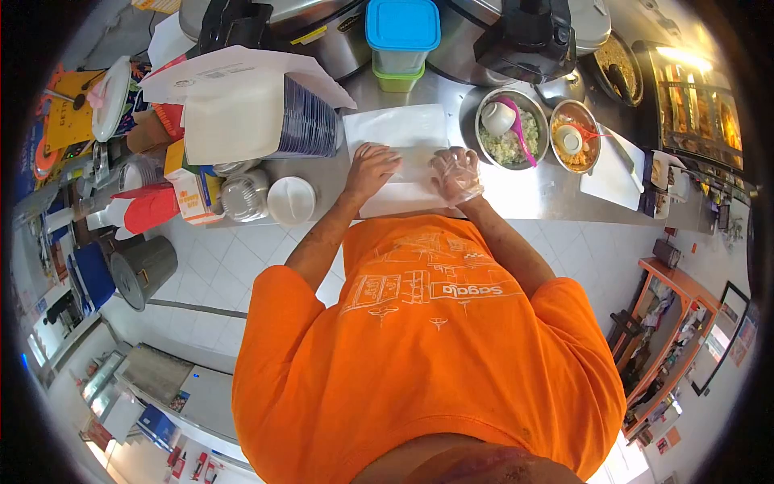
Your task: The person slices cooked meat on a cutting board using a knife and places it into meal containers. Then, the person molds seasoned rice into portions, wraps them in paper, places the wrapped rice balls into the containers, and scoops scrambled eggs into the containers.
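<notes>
White wrapping paper (395,125) lies on the steel counter in front of me, with a fold across its middle between my hands. My bare left hand (373,167) grips the left end of the fold, its fingers curled over the paper. At the right end, my right hand (457,175) wears a clear plastic glove, and its bent fingers press on the paper. Whatever may lie under the fold is hidden. Just right of that hand stands a steel bowl (486,164) of pale chopped food, holding a white cup (497,118) and a pink spoon (526,145).
Flat dark-edged cartons (310,121) are stacked at left, near clear plastic tubs (244,194) and a white round container (291,201). Behind stands a blue-lidded box (403,26) between large cookers. To the right are an orange-food bowl (586,165) and a knife (627,164) on a white board (610,189).
</notes>
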Action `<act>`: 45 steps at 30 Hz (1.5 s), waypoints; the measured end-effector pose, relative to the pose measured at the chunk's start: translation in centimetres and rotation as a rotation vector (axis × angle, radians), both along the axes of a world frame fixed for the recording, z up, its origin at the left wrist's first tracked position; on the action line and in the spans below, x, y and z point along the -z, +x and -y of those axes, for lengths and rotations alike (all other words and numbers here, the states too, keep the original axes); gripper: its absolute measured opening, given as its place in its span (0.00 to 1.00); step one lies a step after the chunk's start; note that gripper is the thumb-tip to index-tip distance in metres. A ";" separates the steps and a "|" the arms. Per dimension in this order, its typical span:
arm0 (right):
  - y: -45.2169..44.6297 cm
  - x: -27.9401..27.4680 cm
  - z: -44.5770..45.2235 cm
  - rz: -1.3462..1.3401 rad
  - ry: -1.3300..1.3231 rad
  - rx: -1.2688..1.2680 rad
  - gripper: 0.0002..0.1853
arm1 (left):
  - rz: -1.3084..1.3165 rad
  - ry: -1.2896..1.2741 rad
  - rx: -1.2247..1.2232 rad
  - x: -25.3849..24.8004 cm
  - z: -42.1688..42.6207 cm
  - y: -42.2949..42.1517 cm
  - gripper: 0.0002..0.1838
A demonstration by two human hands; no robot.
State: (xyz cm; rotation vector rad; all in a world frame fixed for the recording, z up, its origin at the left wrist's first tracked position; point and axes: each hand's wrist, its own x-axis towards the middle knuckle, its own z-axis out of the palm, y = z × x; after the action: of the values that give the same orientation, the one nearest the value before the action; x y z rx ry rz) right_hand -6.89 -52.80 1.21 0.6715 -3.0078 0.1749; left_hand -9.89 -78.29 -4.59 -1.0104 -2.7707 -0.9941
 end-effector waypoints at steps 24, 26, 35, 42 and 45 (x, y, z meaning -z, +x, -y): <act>-2.6 1.8 2.9 0.639 0.037 0.223 0.21 | 0.472 -0.044 -0.262 -0.6 1.2 0.1 0.24; -2.7 2.7 3.0 0.542 -0.065 0.303 0.20 | 0.555 -0.055 -0.321 -1.0 0.2 -0.5 0.23; -2.2 10.1 1.5 0.453 -0.343 0.130 0.22 | 0.295 -0.101 -0.215 0.9 1.0 0.0 0.11; 2.5 6.0 0.6 0.423 -0.119 -0.078 0.25 | -0.167 -0.143 -0.109 -1.2 1.6 4.4 0.15; 1.1 7.8 0.7 0.522 -0.040 -0.101 0.23 | -0.269 -0.197 -0.066 0.1 2.3 4.0 0.16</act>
State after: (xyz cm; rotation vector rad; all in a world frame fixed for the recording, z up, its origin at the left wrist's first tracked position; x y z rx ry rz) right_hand -5.82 -53.52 -6.56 0.8964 -3.4450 0.4842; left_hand -5.88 -80.54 -4.67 -0.9831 -2.6929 -0.5389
